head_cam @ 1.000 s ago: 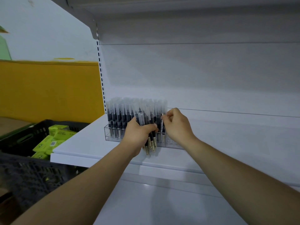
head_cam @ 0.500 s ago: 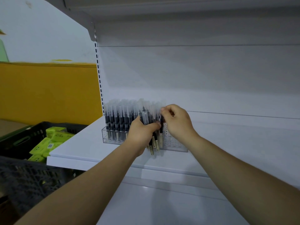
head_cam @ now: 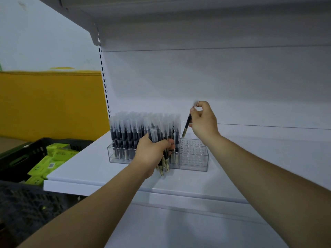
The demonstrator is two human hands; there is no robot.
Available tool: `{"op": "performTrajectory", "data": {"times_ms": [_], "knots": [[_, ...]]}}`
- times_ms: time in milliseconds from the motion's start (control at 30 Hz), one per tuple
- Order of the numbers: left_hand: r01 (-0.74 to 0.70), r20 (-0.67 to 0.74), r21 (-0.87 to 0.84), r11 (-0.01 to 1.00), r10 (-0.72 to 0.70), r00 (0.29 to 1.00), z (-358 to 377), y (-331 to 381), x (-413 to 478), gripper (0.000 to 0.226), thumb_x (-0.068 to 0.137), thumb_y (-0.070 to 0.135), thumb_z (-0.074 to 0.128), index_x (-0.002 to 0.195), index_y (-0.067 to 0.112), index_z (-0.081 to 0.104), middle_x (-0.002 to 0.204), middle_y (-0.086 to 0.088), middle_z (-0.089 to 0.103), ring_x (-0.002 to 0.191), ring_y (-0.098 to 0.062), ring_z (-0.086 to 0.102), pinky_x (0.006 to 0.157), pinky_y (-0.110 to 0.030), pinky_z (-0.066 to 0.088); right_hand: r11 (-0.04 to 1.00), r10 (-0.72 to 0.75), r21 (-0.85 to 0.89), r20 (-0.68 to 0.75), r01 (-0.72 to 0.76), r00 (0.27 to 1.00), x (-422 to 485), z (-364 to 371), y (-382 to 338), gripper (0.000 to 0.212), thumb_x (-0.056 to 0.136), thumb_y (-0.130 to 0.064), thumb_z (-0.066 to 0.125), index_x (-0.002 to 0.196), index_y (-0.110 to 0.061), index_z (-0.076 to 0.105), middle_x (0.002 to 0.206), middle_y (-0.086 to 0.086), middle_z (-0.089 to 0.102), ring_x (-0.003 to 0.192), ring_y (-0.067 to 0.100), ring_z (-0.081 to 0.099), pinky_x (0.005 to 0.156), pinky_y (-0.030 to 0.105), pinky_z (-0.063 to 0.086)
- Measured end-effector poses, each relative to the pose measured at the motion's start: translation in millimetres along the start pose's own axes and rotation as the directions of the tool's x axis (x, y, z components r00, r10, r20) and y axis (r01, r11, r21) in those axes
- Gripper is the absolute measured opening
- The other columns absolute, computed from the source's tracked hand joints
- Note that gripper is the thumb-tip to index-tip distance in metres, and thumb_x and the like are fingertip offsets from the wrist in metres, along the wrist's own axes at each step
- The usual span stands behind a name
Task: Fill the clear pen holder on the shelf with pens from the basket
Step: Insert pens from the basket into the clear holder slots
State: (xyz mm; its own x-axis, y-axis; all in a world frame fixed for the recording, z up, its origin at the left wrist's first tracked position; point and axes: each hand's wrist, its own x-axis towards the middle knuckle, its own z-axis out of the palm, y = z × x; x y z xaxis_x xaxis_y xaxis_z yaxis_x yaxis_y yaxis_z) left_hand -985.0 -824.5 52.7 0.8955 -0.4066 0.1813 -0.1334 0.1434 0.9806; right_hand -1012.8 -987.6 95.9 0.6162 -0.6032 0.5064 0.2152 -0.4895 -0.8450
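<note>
Right hand (head_cam: 204, 122): thumb and forefinger fingertips (head_cam: 194, 110) pinch the clear cap end of a single pen (head_cam: 186, 127); the other fingers are loosely curled behind it.

The pen's long axis is near upright, tilted, with the cap at 1 o'clock and the pale lower end at 7 o'clock. The lower end hangs just above the clear pen holder (head_cam: 194, 164) and does not touch it.

The open holes (head_cam: 192, 149) fill the holder's right section and lie at 5 to 6 o'clock from the pen's lower end. The nearest standing pens (head_cam: 129, 129) pack the left and middle sections, at 9 o'clock from the held pen.

Left hand (head_cam: 151, 153): fingers wrapped round a bundle of pens (head_cam: 163, 164), held upright against the holder's front wall, at 8 o'clock from the right hand. The bundle's lower ends reach down near the shelf (head_cam: 107, 169); contact cannot be told.

Judgement: the right hand is the nearer to the open holes. The coming move calls for bringing the pen upright and lowering it into the first free hole beside the filled rows. The holder looks roughly two-thirds full.

The basket (head_cam: 21, 158) stands at 8 o'clock from the holder, below the shelf edge, with green boxes (head_cam: 55, 153) inside.
</note>
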Motion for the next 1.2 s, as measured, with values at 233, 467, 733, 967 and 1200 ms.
{"op": "performTrajectory", "data": {"times_ms": [233, 467, 733, 967, 1200], "knots": [[0.006, -0.024, 0.037, 0.999, -0.005, 1.000, -5.3, -3.1, 3.9, 0.011, 0.083, -0.006, 0.062, 0.088, 0.003, 0.065, 0.075, -0.004, 0.072, 0.080, -0.029, 0.065, 0.084, -0.059, 0.051, 0.998, -0.020, -0.064, 0.017, 0.021, 1.000, 7.7, 5.7, 8.1, 0.005, 0.100, -0.024, 0.045, 0.104, -0.025, 0.048, 0.073, 0.000, 0.053, 0.071, 0.028, 0.056, 0.070, 0.038, 0.052], [0.002, -0.015, 0.034, 0.999, -0.002, 1.000, -4.5, -1.6, 3.3, 0.021, 0.073, 0.005, 0.070, 0.091, -0.002, 0.063, 0.079, -0.017, 0.068, 0.075, -0.032, 0.057, 0.080, -0.065, 0.049, 0.982, -0.007, -0.184, 0.121, 0.029, 0.993, 1.8, 11.6, 27.2, 0.005, 0.100, -0.024, 0.044, 0.104, -0.024, 0.048, 0.070, 0.002, 0.053, 0.063, 0.022, 0.049, 0.059, 0.030, 0.041], [0.000, -0.031, 0.030, 1.000, 0.000, 1.000, -5.7, -7.1, 6.8, 0.021, 0.083, 0.000, 0.068, 0.103, -0.002, 0.063, 0.084, -0.006, 0.075, 0.090, -0.029, 0.071, 0.091, -0.054, 0.052, 0.937, 0.109, -0.349, 0.193, -0.036, 0.975, -1.3, 13.2, 30.9, 0.017, 0.100, -0.033, 0.045, 0.104, -0.018, 0.051, 0.088, 0.007, 0.060, 0.064, 0.018, 0.051, 0.058, 0.028, 0.039], [-0.008, -0.025, 0.071, 0.997, 0.010, 1.000, -0.2, -0.3, 5.8, 0.024, 0.082, 0.007, 0.071, 0.104, 0.002, 0.064, 0.088, -0.008, 0.075, 0.088, -0.038, 0.068, 0.089, -0.053, 0.053, 0.989, -0.096, -0.111, 0.032, 0.099, 0.995, -15.0, 1.9, -0.9, 0.027, 0.096, -0.031, 0.051, 0.085, -0.008, 0.059, 0.079, 0.001, 0.060, 0.073, 0.014, 0.054, 0.065, 0.026, 0.042], [-0.067, 0.030, 0.078, 0.995, 0.065, 0.997, 13.1, 10.8, 2.0, 0.013, 0.084, 0.004, 0.067, 0.097, 0.002, 0.066, 0.086, -0.018, 0.071, 0.080, -0.035, 0.066, 0.079, -0.047, 0.054, 0.986, -0.146, -0.052, 0.216, 0.161, 0.965, -33.3, -3.0, -12.5, 0.021, 0.090, -0.030, 0.064, 0.070, -0.024, 0.066, 0.058, -0.016, 0.057, 0.055, -0.006, 0.051, 0.054, 0.006, 0.037]]}}
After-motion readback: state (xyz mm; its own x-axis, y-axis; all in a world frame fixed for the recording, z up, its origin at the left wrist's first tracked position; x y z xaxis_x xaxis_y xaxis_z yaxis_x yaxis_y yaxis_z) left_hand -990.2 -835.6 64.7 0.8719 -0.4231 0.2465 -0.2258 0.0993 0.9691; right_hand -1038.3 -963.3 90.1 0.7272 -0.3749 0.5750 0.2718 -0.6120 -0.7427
